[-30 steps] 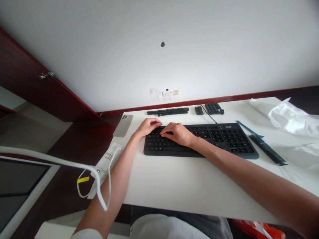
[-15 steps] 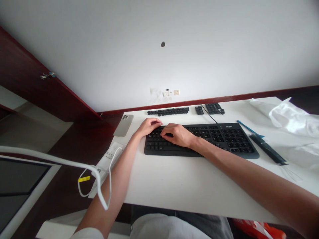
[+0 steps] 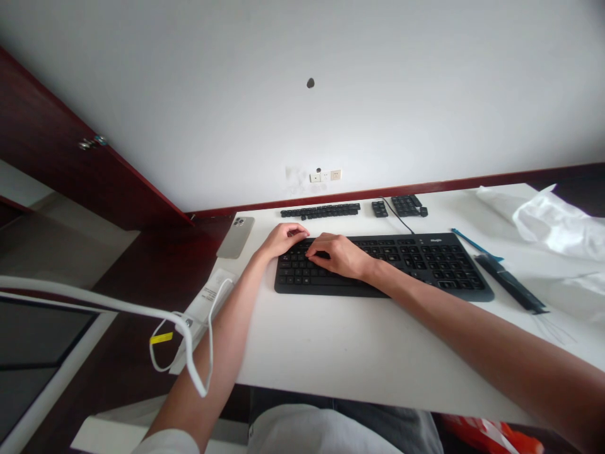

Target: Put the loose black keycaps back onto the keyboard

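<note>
A black keyboard (image 3: 326, 289) lies flat on the white table, its number pad at the right end. My left hand (image 3: 285, 241) is at its upper left corner, fingers together and curled over the back edge with the thumb close to them. Over the left key area, my right hand (image 3: 341, 255) is bent with thumb and fingertips pinched down at the keys. Whatever sits between those fingertips is too small to make out. Behind the keyboard are rows of loose black keycaps (image 3: 326, 211), a small block of keycaps (image 3: 379, 209) and a larger keycap group (image 3: 406, 205).
A phone (image 3: 236, 238) lies at the table's left, near a white power strip (image 3: 208, 299) with a looping white cable (image 3: 190, 353). To the right are a blue strip (image 3: 476, 244), a black wrapped bundle (image 3: 510, 284) and white plastic bags (image 3: 553, 221). A wall stands behind.
Both hands keep almost the same pose on the keyboard. The whole view has shifted very slightly; nothing on the table has visibly moved.
</note>
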{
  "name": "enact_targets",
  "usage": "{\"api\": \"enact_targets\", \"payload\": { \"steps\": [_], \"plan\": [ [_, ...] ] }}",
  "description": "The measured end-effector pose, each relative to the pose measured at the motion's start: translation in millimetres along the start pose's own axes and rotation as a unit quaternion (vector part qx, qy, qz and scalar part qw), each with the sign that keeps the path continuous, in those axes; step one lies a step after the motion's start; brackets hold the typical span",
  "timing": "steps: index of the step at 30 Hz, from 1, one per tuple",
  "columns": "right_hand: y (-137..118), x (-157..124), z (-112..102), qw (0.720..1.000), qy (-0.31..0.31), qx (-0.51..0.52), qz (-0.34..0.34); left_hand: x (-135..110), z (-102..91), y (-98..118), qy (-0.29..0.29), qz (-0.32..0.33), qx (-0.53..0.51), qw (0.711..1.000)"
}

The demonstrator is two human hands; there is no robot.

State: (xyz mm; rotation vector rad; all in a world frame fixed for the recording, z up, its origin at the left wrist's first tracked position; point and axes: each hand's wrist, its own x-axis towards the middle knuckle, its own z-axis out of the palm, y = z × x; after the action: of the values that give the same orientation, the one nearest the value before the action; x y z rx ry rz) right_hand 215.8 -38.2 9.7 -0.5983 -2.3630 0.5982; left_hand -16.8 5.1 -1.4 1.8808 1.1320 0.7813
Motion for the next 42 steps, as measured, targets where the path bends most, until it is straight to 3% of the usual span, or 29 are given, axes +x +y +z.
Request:
{"api": "enact_targets", "payload": {
  "steps": [7,15,20,26,32,42],
  "plan": [
    [-4,1,-2,1.0,-0.005,-0.016,-0.015,-1,-0.4,1,-0.003,0.0,0.003,1.0],
    [-30,6,-11,0.984,-0.087,-0.156,0.019,0,-1.6,0,-0.009,0.005,0.015,1.0],
    [-49,6,-13,0.968,-0.104,-0.224,0.048,-1,-1.0,3,-0.007,0.004,0.027,1.0],
    [-58,2,-11,0.959,-0.124,-0.235,0.104,-2,-0.5,3,-0.004,-0.005,0.022,1.0],
    [-60,-2,-17,0.942,-0.192,-0.219,0.166,-2,-0.9,2,-0.004,0.0,0.026,1.0],
    [-56,-4,-22,0.94,-0.23,-0.191,0.164,-2,-0.1,3,0.0,-0.003,0.039,0.999]
  ]
}}
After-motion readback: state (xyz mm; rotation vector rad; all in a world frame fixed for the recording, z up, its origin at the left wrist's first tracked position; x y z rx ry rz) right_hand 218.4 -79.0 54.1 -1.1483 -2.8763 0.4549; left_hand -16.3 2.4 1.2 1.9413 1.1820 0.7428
